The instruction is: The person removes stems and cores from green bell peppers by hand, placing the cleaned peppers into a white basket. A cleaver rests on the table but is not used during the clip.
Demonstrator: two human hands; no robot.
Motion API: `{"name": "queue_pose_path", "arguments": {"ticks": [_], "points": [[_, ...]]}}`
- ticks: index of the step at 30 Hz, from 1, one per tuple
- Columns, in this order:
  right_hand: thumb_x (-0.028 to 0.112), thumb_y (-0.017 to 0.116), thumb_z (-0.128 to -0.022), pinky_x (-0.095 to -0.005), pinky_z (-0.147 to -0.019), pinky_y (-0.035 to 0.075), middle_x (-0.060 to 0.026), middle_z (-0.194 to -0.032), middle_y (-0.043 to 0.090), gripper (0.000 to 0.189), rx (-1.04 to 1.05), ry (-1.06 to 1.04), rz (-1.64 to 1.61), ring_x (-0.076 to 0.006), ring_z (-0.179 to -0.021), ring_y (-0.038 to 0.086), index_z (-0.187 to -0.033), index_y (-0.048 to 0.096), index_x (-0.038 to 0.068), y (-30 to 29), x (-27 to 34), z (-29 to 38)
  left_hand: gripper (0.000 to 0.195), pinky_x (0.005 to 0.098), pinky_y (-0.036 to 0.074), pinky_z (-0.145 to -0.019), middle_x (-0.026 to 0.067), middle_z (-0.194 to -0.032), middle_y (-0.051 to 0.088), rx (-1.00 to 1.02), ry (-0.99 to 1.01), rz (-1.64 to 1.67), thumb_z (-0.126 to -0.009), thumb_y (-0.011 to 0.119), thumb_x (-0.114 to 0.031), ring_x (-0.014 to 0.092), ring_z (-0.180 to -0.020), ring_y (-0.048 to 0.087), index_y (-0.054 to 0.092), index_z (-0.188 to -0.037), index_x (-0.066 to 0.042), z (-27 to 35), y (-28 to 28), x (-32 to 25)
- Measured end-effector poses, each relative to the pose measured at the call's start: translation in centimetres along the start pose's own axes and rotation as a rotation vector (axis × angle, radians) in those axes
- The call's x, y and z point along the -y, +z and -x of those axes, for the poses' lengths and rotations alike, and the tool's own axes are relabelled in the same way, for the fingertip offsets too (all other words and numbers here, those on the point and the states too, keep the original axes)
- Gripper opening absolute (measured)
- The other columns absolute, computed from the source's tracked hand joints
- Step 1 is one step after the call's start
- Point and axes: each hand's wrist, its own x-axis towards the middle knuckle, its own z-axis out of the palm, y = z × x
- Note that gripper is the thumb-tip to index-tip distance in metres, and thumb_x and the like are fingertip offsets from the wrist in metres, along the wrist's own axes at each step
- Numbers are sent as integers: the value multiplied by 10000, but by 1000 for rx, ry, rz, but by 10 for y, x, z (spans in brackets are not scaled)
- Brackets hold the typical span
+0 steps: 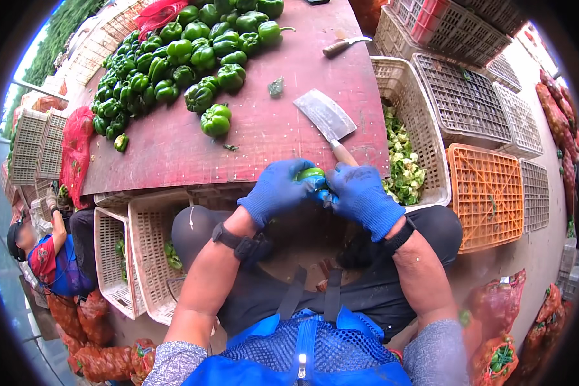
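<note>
Both hands wear blue knitted gloves and meet just off the near edge of the red tabletop [270, 144]. My left hand [282, 186] is closed around a green bell pepper [311, 173], most of it covered by the fingers. My right hand [354, 186] touches the pepper's right side with curled fingertips; motion blur hides whether it holds anything. Beyond my right hand lies a cleaver [325, 115], its wooden handle pointing towards me. A small curved knife [345, 46] lies farther back. A large pile of green bell peppers [173, 62] covers the table's back left.
A crate [439, 159] of green trimmings stands against the table's right side, near an orange crate [487, 198] and stacked crates [463, 96]. White crates [149, 255] stand at my left. Another person [53, 260] sits at far left. Red mesh sacks [101, 362] lie on the floor.
</note>
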Motion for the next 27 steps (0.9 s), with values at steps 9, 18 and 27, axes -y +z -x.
{"name": "queue_pose_path", "arguments": {"ticks": [9,18,27], "points": [[331,753,-817,-463,-578,487,-111,-757,620,233,-124,45,143,-319,-670,658,-844,653,123,16,8,-4,365,401,561,-795,201,-950,741,-278,-27,-184,-900,734,-357,310,-888,733,736,-1044,-22,-1,18,1],[335,744,-828,-468,-566,470,-101,-756,627,220,-148,61,180,-306,-693,657,-827,658,133,33,21,-10,358,329,555,-694,141,-858,759,-307,-240,-5,-928,746,-349,160,-731,711,747,-1012,-1,-6,16,9],[396,775,-868,-429,-559,458,-106,-724,623,317,-453,80,-70,-272,-646,631,-819,668,101,10,15,-14,379,306,508,-680,47,-796,668,-248,106,98,-1032,618,-347,111,-751,614,694,-931,10,-11,-3,42]]}}
